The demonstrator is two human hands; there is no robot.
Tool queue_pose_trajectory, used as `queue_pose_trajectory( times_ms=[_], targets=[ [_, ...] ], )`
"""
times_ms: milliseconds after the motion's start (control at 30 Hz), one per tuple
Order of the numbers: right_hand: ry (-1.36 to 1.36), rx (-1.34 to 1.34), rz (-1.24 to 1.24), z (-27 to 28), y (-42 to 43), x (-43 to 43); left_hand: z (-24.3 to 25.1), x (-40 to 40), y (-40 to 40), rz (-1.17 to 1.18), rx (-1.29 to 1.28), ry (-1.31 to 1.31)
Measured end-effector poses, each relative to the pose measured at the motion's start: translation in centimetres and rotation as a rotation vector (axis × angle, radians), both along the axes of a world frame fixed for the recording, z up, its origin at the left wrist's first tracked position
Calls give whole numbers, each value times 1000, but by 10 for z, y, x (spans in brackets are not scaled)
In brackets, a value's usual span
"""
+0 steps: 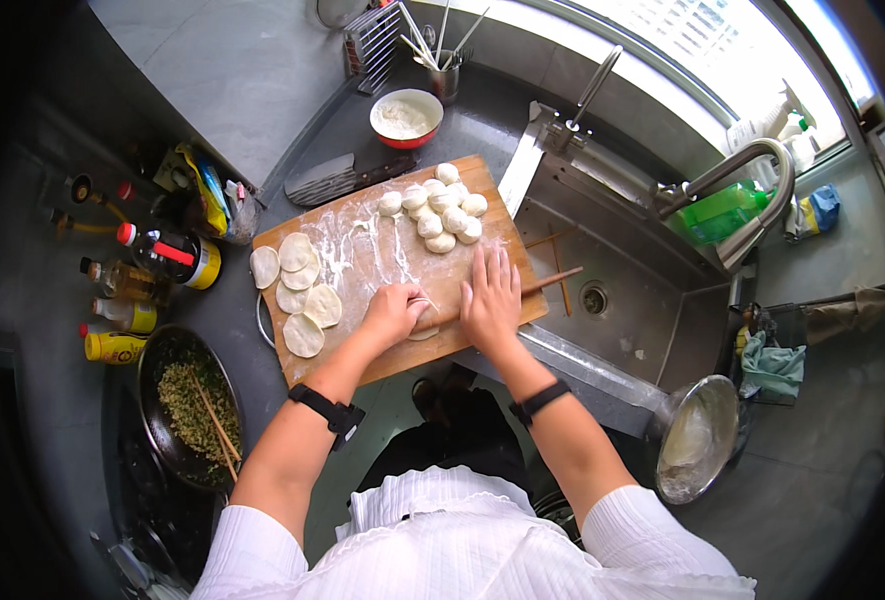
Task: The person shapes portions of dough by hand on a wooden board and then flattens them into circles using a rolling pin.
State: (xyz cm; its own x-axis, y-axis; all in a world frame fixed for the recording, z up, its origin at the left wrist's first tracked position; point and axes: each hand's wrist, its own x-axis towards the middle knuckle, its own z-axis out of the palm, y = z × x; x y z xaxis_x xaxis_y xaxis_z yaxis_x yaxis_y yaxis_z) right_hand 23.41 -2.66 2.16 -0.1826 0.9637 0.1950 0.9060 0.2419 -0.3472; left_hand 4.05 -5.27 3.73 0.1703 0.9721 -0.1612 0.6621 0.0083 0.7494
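On a floured wooden board, my left hand pinches the edge of a dough wrapper, which lies near the board's front edge. My right hand is spread flat, palm down, on a wooden rolling pin whose tapered end sticks out to the right. Beyond my hands, several round dough pieces are bunched at the board's back right. Several flat, round wrappers lie at its left side, some overlapping. The part of the pin between my hands is mostly hidden.
A cleaver and a flour bowl lie behind the board. The steel sink is at the right, with a metal bowl nearer. Bottles and a pan of chopped filling with chopsticks stand left.
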Motion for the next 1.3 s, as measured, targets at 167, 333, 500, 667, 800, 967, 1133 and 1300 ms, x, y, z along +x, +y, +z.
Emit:
queue_pose_trajectory(
  times_ms=[167,333,500,667,800,967,1133,1300],
  targets=[
    [-2,-6,89,1,-78,19,-31,-23,-17,211,-259,-260],
    [27,54,55,-1,-19,7,1,5,-8,2,-30,18],
    [-19,-11,104,-4,-53,14,-18,-14,-8,143,-242,-116],
    [-2,28,113,-1,-56,24,-11,-6,-19,35,25,-52],
    [-20,80,44,-2,-2,-1,-2,4,-5,15,7,-25],
    [-4,18,120,-5,-80,24,-20,-22,-18,153,-175,-149],
    [-17,25,103,-2,-26,11,-6,-2,-14,46,-36,-9],
    [-8,81,96,-9,-32,6,-18,-18,-10,90,-112,3]
  ],
)
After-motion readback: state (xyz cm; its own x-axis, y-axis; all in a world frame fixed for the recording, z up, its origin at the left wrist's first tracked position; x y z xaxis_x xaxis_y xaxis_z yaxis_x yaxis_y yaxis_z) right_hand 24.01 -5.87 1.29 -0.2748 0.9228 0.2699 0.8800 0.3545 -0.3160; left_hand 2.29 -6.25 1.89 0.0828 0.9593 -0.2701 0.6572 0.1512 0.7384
